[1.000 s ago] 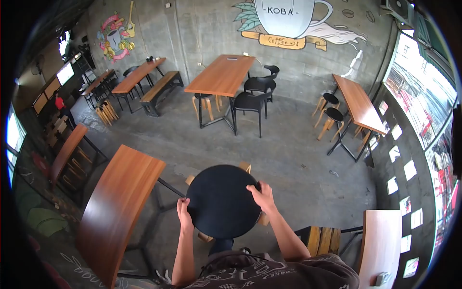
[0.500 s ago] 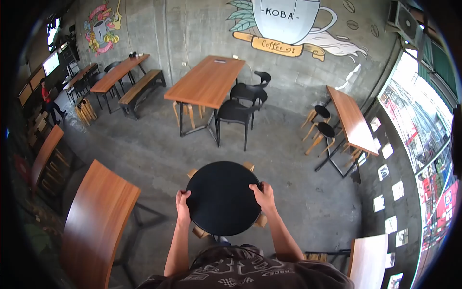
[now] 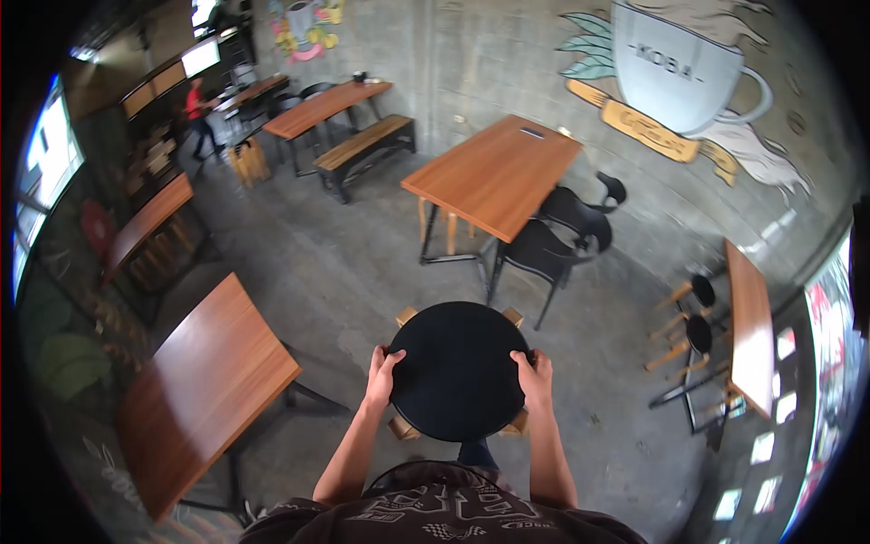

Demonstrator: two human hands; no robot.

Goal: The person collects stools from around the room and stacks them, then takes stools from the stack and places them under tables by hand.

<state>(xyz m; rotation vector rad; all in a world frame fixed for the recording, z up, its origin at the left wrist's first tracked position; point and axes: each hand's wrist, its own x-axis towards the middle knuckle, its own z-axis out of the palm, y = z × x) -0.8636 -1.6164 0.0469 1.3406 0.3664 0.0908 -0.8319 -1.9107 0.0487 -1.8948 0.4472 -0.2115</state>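
Observation:
A round stool (image 3: 459, 372) with a black seat and light wooden legs is held in front of my body, its seat facing up. My left hand (image 3: 382, 374) grips the left rim, thumb over the top edge. On the opposite rim my right hand (image 3: 534, 374) is closed in the same way. The fingers under the seat are hidden. Only parts of the legs show around the seat. Whether they touch the floor I cannot tell.
A wooden table (image 3: 494, 177) with black chairs (image 3: 544, 249) stands ahead. Another table (image 3: 213, 381) is close on my left. At the right, a narrow table (image 3: 748, 317) has black-topped stools (image 3: 698, 334). A bench (image 3: 367, 145) and a person in red (image 3: 197, 109) are farther back left.
My view has turned left, so the room has shifted rightward. The stool stays between both hands and moves along with my body. The person in red remains at the back.

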